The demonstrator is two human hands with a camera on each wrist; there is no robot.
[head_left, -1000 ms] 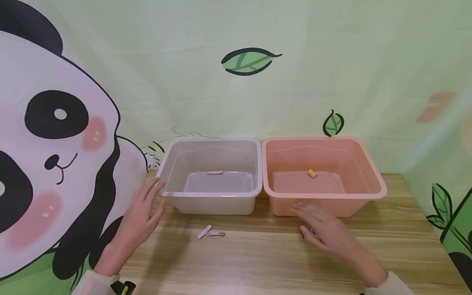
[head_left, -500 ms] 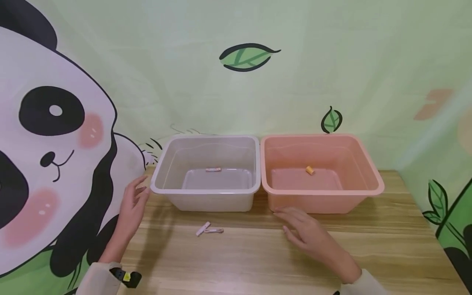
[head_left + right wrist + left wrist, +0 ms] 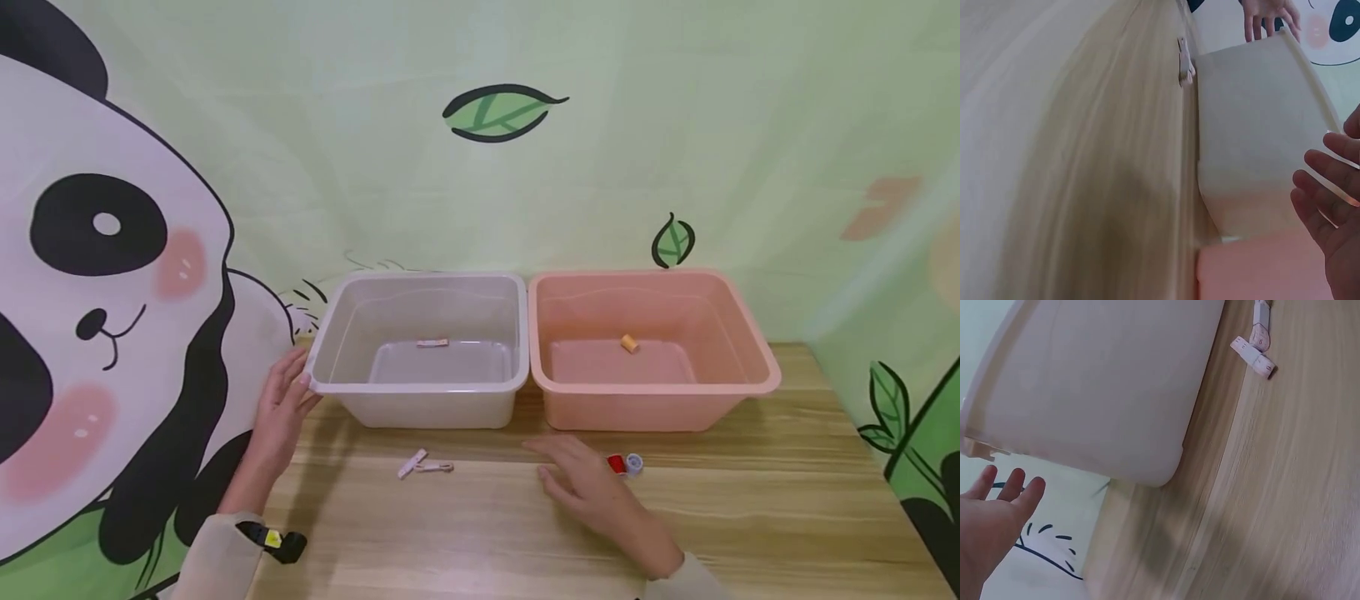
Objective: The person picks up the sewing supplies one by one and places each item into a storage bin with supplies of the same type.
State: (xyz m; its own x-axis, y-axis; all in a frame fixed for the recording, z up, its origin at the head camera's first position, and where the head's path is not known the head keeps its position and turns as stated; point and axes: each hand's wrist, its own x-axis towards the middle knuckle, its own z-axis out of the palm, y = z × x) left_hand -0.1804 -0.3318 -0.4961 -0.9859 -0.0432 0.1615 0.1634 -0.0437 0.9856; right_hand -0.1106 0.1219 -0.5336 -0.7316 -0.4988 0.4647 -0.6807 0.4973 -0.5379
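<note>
My left hand (image 3: 281,417) is at the left end of the pale grey bin (image 3: 431,408), fingers loosely extended near its rim; contact is unclear. A folded measuring tape (image 3: 432,342) lies inside that bin. Two more rolled-up tapes, one slanted (image 3: 412,464) and one level (image 3: 435,467), lie on the table before it, printed numbers showing in the left wrist view. My right hand (image 3: 600,500) hovers over the table before the pink bin (image 3: 637,410), fingers relaxed, holding nothing. Just beyond it lie a red thread spool (image 3: 617,464) and a grey-white spool (image 3: 634,463).
An orange-yellow spool (image 3: 629,343) lies inside the pink bin. Both bins stand side by side on the wooden table (image 3: 465,542), against a green panda-print backdrop (image 3: 360,167). The bins' raised rims stand between the hands and the bin floors.
My right hand has moved left, uncovering the red and grey-white spools. My left hand drew away from the grey bin's rim and has come back toward it.
</note>
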